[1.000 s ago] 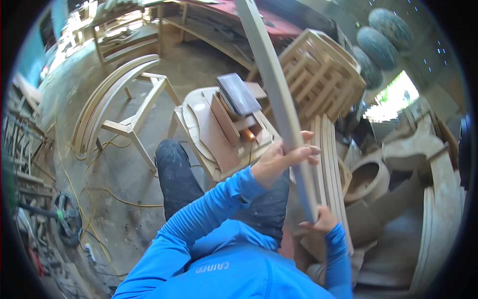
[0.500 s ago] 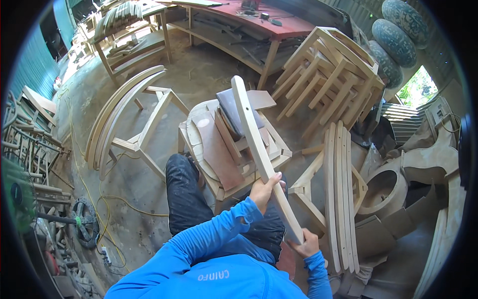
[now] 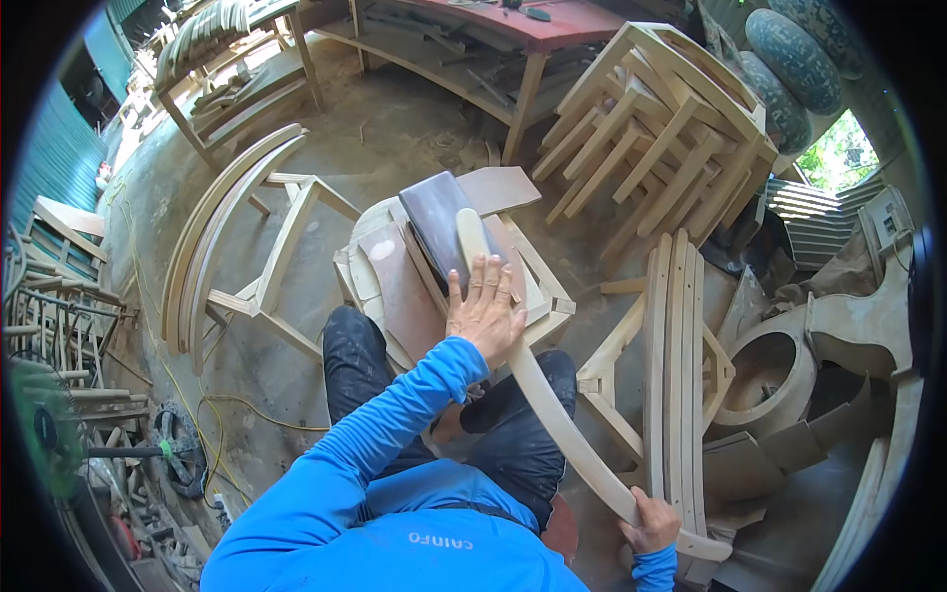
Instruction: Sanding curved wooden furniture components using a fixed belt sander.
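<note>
A long curved wooden slat [image 3: 562, 424] slants across my lap, its far end on a grey-covered block [image 3: 430, 212]. My left hand [image 3: 485, 311] lies flat on the slat's upper part with fingers spread. Near the lower end, my right hand [image 3: 651, 521] is closed around the slat. Under the block stands a low wooden frame [image 3: 550, 318] between my knees, with thin brown board pieces [image 3: 393, 281] lying on it.
Curved slats [image 3: 182, 247] lean on a wooden frame [image 3: 286, 257] at left; several straighter-looking slats [image 3: 673, 365] rest on another at right. Stacked wooden frames [image 3: 671, 128] stand far right, near a red-topped bench [image 3: 552, 30]. A yellow cord [image 3: 261, 419] crosses the floor at left.
The slat has turned from its narrow edge to its broad face and come down onto the block. My left hand went from gripping it to lying flat; my right hand shifted right and lower.
</note>
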`<state>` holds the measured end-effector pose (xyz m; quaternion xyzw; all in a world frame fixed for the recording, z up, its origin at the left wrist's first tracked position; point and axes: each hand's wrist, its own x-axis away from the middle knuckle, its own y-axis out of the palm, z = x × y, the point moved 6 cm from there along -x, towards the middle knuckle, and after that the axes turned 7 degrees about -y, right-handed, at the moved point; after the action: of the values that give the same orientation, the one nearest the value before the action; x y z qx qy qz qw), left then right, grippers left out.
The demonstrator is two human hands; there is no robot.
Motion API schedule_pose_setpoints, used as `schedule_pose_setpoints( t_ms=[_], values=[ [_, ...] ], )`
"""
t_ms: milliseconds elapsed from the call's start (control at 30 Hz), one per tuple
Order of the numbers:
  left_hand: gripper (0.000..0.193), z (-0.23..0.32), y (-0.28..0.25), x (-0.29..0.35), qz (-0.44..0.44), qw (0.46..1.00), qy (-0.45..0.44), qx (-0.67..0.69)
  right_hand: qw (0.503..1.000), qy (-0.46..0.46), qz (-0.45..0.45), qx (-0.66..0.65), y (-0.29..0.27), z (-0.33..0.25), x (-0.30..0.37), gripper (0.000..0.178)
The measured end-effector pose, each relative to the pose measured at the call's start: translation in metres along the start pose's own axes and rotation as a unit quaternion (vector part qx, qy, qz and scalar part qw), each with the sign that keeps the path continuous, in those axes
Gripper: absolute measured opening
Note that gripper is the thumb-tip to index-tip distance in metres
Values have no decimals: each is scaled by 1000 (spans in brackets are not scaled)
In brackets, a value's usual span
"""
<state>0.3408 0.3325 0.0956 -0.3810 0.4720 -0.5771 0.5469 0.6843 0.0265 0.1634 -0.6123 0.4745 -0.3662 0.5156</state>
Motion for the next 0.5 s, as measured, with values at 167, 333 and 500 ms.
schedule_pose_setpoints(
  t_ms=[167,333,500],
  values=[
    [77,-32,-6,-45,29,998,-46,33,999,-16,-30,18,5,-4,-66,66],
    [74,-93,-14,-133,11,998,-63,-17,997,-34,44,-54,31,-29,-160,59],
    [72,-130,-30,-175,4,996,-82,-24,996,-18,67,-55,64,-45,-204,55]
  ],
)
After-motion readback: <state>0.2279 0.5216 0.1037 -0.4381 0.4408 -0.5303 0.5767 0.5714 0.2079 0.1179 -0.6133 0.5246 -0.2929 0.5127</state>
